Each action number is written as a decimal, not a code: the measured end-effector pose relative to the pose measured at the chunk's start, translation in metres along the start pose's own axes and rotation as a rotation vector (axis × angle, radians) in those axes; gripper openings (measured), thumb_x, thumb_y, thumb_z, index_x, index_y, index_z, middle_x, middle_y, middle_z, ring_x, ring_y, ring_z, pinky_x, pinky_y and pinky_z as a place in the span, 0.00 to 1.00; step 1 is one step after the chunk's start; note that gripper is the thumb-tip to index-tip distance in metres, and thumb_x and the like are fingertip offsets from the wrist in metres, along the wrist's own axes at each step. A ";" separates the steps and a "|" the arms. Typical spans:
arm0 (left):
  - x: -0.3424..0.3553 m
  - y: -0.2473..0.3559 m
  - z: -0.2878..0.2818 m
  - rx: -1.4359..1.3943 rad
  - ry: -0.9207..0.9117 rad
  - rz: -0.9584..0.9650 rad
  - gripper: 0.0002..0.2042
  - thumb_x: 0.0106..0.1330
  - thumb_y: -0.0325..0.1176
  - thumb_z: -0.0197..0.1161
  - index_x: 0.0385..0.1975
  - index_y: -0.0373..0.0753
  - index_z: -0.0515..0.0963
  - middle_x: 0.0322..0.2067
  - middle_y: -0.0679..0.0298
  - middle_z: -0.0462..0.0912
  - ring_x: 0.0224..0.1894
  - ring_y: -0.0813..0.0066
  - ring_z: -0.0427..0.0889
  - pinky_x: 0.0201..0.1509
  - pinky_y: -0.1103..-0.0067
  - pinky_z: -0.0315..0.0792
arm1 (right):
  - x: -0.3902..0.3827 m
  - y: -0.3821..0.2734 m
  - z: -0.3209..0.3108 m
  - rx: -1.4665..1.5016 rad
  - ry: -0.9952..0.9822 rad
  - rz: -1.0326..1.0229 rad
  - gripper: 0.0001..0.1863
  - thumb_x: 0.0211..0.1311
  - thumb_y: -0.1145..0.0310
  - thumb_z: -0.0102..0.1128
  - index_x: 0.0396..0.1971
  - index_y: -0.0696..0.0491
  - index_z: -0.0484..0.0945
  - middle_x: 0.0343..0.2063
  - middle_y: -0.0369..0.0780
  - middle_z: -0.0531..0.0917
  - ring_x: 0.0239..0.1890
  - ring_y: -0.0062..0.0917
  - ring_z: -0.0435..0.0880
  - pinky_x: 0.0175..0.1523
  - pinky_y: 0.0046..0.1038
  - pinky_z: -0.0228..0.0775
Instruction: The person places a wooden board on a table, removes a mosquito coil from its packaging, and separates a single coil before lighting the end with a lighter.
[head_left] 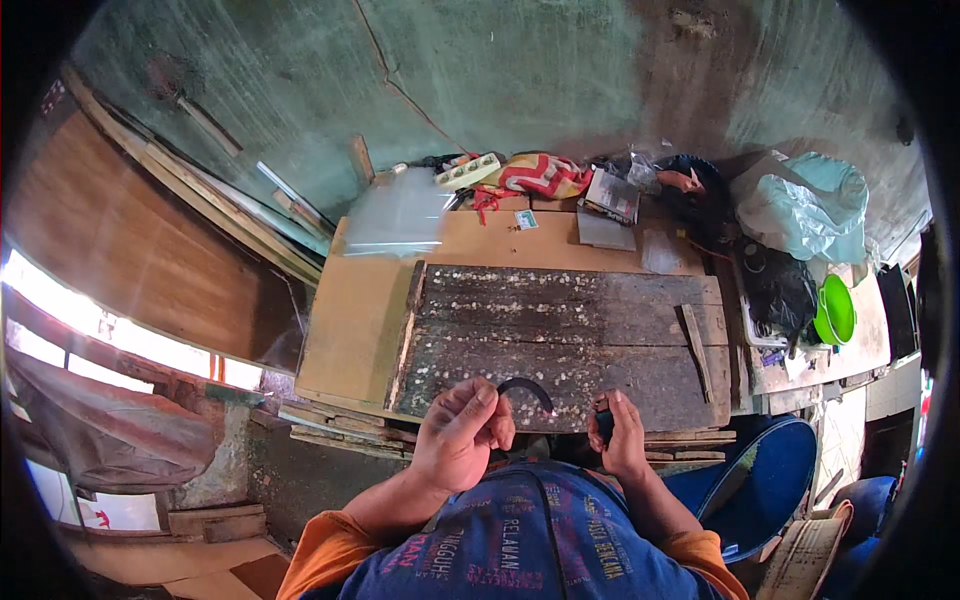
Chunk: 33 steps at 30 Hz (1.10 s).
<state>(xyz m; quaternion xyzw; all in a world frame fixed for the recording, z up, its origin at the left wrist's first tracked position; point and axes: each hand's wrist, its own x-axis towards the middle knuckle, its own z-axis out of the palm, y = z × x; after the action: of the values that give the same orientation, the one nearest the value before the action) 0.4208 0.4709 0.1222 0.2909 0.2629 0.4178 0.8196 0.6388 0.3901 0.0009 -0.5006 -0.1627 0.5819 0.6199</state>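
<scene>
Near the front edge of a dark, paint-spotted plank board (520, 320), my left hand (462, 432) is closed with thumb and fingers pinched on a black curved strip (532, 387). The strip arches to the right from the fingertips, and its free end points down. My right hand (625, 436) is closed around a small black piece (604, 424), whose kind I cannot make out. A gap separates the two hands. On the right part of the board lies a thin wooden stick (695, 350), touched by neither hand.
A tan tabletop (350, 310) carries the board. At its back are a clear plastic sheet (400, 215), a power strip (468, 171), a red patterned cloth (545, 175) and a box (612, 195). To the right sit a green bowl (834, 310) and plastic bags (808, 215). A blue chair (755, 485) stands below.
</scene>
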 end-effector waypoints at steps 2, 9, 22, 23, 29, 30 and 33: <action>0.001 -0.005 -0.002 0.016 -0.019 0.011 0.06 0.71 0.33 0.51 0.32 0.41 0.73 0.25 0.66 0.76 0.23 0.77 0.72 0.28 0.77 0.67 | -0.005 -0.002 0.001 -0.002 0.006 0.041 0.15 0.70 0.55 0.45 0.34 0.52 0.72 0.16 0.35 0.72 0.13 0.15 0.65 0.16 0.17 0.50; 0.013 -0.022 -0.012 0.337 -0.005 0.183 0.08 0.71 0.36 0.53 0.32 0.40 0.72 0.21 0.66 0.74 0.22 0.79 0.72 0.26 0.82 0.65 | -0.012 -0.030 0.029 -0.093 -0.139 -0.021 0.15 0.68 0.56 0.49 0.29 0.53 0.73 0.17 0.31 0.67 0.15 0.13 0.64 0.18 0.17 0.50; 0.014 -0.044 -0.019 0.703 0.068 0.307 0.12 0.71 0.36 0.53 0.30 0.33 0.74 0.20 0.66 0.78 0.23 0.85 0.75 0.27 0.87 0.67 | -0.007 -0.042 0.050 0.019 -0.383 0.054 0.12 0.68 0.60 0.42 0.36 0.53 0.70 0.16 0.37 0.74 0.15 0.14 0.66 0.21 0.17 0.54; 0.014 -0.044 -0.019 0.707 0.059 0.309 0.12 0.71 0.35 0.53 0.30 0.33 0.75 0.19 0.66 0.78 0.23 0.85 0.75 0.27 0.87 0.67 | -0.008 -0.043 0.051 0.020 -0.384 0.055 0.12 0.68 0.60 0.42 0.36 0.53 0.70 0.16 0.37 0.74 0.15 0.14 0.66 0.21 0.17 0.54; 0.013 -0.044 -0.020 0.681 0.059 0.304 0.12 0.71 0.35 0.53 0.30 0.33 0.74 0.19 0.66 0.78 0.23 0.85 0.75 0.27 0.87 0.66 | -0.008 -0.042 0.052 0.060 -0.387 0.037 0.13 0.69 0.60 0.40 0.36 0.53 0.69 0.16 0.37 0.73 0.15 0.14 0.63 0.21 0.16 0.51; 0.013 -0.045 -0.020 0.656 0.069 0.300 0.12 0.71 0.36 0.53 0.30 0.33 0.74 0.19 0.66 0.78 0.23 0.85 0.75 0.27 0.87 0.66 | -0.009 -0.042 0.052 0.053 -0.389 0.036 0.13 0.69 0.60 0.39 0.36 0.53 0.69 0.16 0.37 0.73 0.15 0.13 0.63 0.21 0.16 0.51; 0.012 -0.045 -0.020 0.630 0.061 0.285 0.12 0.71 0.36 0.53 0.30 0.33 0.74 0.19 0.66 0.77 0.23 0.85 0.75 0.28 0.86 0.66 | -0.010 -0.040 0.051 0.044 -0.392 0.019 0.13 0.69 0.59 0.39 0.36 0.53 0.69 0.16 0.37 0.73 0.15 0.13 0.64 0.20 0.16 0.51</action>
<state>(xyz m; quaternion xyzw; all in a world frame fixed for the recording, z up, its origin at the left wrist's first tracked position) 0.4372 0.4645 0.0749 0.5507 0.3599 0.4350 0.6148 0.6184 0.4106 0.0596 -0.3655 -0.2629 0.6774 0.5817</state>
